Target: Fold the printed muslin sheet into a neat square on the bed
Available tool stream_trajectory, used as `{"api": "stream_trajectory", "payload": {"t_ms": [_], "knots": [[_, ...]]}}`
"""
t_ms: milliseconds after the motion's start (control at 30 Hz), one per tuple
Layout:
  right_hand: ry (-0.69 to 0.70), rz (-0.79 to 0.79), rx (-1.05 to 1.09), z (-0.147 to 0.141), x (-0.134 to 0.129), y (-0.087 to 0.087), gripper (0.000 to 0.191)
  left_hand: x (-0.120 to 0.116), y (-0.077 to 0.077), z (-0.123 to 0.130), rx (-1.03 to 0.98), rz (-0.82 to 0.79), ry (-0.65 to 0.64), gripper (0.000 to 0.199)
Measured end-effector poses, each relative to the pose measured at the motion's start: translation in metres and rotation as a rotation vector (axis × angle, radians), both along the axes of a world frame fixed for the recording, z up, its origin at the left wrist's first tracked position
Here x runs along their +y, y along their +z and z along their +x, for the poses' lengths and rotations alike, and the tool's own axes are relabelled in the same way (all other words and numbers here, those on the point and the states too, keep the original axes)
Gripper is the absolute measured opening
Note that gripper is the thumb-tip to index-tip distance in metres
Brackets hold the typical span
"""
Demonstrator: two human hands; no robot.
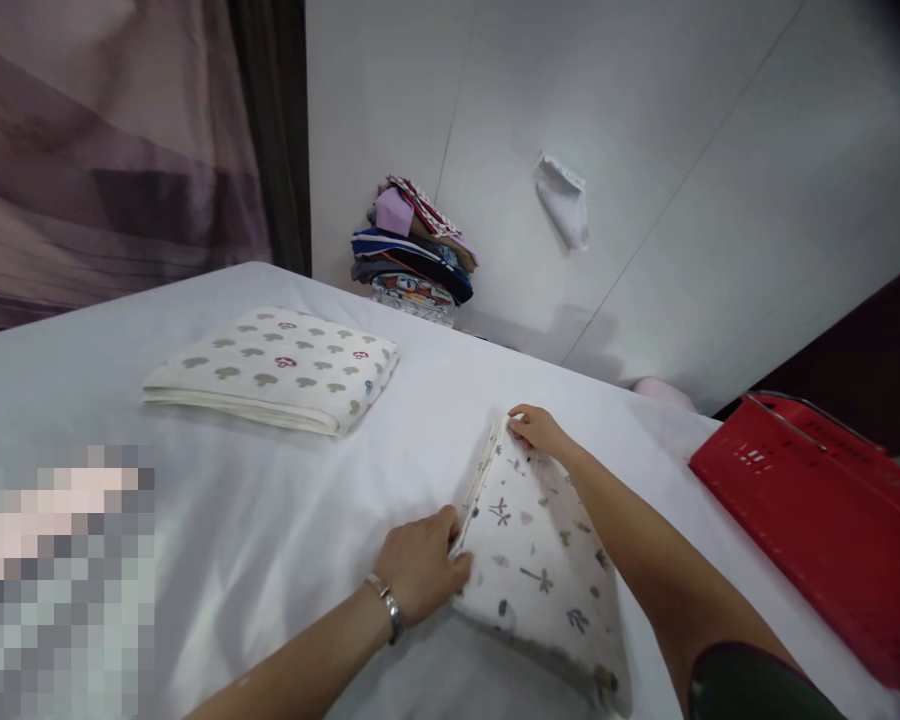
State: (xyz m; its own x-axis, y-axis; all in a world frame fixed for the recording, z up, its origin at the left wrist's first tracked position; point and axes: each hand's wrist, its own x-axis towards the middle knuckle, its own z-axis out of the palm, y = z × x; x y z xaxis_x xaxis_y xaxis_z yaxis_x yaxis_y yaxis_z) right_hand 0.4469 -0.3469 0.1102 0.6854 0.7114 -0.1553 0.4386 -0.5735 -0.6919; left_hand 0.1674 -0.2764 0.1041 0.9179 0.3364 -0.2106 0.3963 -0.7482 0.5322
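Near the middle of the white sheet (217, 540), holds the folded leaf-and-palm-print cloth (540, 560) by its left edge, grasping the nearer part between thumb and fingers of the left hand (420, 565) and pinching the far corner with the right hand (538, 432). Loses part of the cloth's right side behind the right forearm (645, 520), and blurs toward its near end. Cannot tell how many layers lie under the top. Wears a silver bracelet (388, 605) on the left wrist; cuts off the dark sleeve (750, 685) at the near edge of view. Masks the near left corner with a pixelated patch (60, 580). To the far left of the hands, well apart, lies flat a folded mushroom-print cloth (285, 365). Beyond the sheet's far edge, piles up in a stack of folded clothes (416, 245), with the bottom partly hidden, beside a pale wall (645, 100) bearing a crumpled white piece (566, 205). At far left, hangs in a purplish curtain (120, 150). To the right, runs out of view with a red basket (832, 530); cannot tell whether to read its small pale marks as holes or print. Just left of it, barely shows a pink object (664, 392).
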Motion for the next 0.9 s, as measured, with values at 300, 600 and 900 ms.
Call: {"api": "stream_trajectory", "payload": {"t_ms": [300,600,900], "knots": [[0.017,-0.113,-0.383,-0.012,-0.011,-0.005,0.019,0.001,0.002,0.000,0.002,-0.018,-0.007,0.019],[0.071,0.024,-0.484,-0.001,-0.011,-0.006,0.007,0.000,0.000,0.001,-0.015,-0.016,0.005,0.017],[-0.028,0.081,-0.328,0.003,-0.003,-0.015,0.018,0.000,0.002,0.000,0.000,-0.017,-0.002,0.018]]}}
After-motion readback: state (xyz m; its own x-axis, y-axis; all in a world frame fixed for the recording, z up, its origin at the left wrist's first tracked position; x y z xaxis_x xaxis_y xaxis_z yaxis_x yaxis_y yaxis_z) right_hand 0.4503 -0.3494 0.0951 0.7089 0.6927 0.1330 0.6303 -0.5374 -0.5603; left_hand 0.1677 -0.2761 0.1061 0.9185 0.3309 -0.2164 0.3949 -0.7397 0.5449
